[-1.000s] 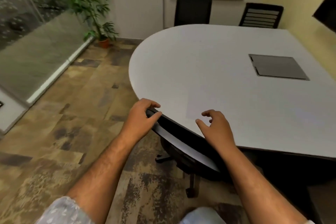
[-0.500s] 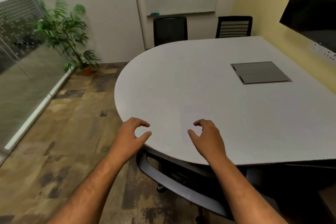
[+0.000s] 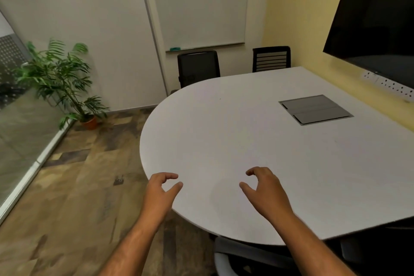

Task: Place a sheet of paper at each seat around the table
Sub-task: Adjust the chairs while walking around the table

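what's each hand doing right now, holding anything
left hand: open, fingers curled, holding nothing
right hand: open, fingers curled, holding nothing

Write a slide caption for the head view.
Two empty hands, left hand and right hand, hover open over the rounded white table; no paper visible.

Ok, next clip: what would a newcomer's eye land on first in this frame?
Probably the two bare hands, left hand and right hand, both open and empty above the near edge of the big white table. Next, the dark screen on the yellow wall at right and the potted plant at far left.
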A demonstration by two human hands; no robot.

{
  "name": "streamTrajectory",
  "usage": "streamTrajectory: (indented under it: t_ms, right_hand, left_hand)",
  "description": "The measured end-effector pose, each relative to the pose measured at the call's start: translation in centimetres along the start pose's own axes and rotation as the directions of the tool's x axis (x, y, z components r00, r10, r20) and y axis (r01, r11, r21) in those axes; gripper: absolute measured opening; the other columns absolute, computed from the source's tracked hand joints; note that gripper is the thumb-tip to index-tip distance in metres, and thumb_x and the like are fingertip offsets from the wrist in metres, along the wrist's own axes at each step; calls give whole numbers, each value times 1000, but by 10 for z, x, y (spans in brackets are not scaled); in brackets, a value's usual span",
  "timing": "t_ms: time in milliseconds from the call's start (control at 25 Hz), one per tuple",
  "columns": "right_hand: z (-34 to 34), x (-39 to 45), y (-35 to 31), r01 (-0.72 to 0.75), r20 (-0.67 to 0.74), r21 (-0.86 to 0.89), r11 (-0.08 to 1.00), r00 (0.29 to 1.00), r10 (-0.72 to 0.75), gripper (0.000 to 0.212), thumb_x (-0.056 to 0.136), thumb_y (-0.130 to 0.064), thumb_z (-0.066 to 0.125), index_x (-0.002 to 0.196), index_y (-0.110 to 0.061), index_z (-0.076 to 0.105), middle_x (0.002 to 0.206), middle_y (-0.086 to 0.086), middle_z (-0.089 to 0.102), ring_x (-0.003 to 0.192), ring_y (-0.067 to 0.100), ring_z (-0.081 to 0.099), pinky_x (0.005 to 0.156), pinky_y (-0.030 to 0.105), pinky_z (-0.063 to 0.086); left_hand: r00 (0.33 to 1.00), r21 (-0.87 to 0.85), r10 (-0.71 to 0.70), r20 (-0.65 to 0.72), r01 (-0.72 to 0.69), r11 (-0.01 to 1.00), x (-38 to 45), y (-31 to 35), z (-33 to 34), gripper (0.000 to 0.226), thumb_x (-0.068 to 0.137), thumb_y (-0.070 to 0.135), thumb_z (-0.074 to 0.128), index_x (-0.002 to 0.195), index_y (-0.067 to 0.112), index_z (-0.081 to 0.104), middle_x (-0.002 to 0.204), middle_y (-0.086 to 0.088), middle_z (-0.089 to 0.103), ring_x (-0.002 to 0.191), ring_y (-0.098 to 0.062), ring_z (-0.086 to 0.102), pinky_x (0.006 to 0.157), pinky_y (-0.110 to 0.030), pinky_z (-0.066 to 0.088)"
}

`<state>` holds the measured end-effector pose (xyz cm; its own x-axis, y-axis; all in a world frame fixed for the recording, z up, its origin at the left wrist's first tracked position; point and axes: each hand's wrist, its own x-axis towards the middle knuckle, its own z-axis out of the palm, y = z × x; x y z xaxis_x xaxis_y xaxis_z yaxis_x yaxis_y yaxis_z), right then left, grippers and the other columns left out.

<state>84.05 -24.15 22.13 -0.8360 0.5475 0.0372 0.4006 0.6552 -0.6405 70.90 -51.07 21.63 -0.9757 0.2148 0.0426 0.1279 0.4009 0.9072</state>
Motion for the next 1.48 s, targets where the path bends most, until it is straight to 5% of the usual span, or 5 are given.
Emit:
streamTrajectory:
  t_ms: [560,760,960,1240,1480]
  right_hand:
    - [157,47,-200,-103,-149,4,995,983,103,41,94,-50,68,130,-34,59,140,-12,55,131,14,53,103,40,51]
    - [201,97,-228,-125,-165,21,992,978,126,52,93,-51,69,139,-31,54,145,-6,53,134,18,51,105,42,52]
    - [237,179,-241,-165,-212,91,982,960,181,58,93,-49,71,143,-27,52,146,-2,55,136,21,52,106,44,51]
    - [264,328,-275,-188,-232,109,976,950,209,61,93,-50,70,145,-26,49,147,-1,51,138,23,46,106,46,49]
    - [304,417,-311,-183,-216,128,975,954,207,64,92,-50,71,146,-25,48,149,-2,49,139,20,47,101,34,44]
  left_hand:
    - [986,-21,97,133,-95,995,189,-73,-194,25,89,28,78,111,37,69,124,18,55,112,-12,57,79,-29,48]
    - [983,12,93,161,-96,995,256,-95,-201,33,88,33,79,117,38,66,129,14,53,101,-8,59,76,-25,49]
    - [964,100,78,253,-106,989,356,-111,-182,37,88,36,79,122,39,64,132,14,48,125,-15,52,103,-41,50]
    - [929,218,177,324,-255,942,506,-112,-176,42,88,35,78,127,33,63,139,9,51,127,-10,48,101,-33,42]
    - [973,90,15,230,-37,995,597,-133,-179,41,89,36,77,128,35,64,142,8,46,120,-5,44,93,-31,42]
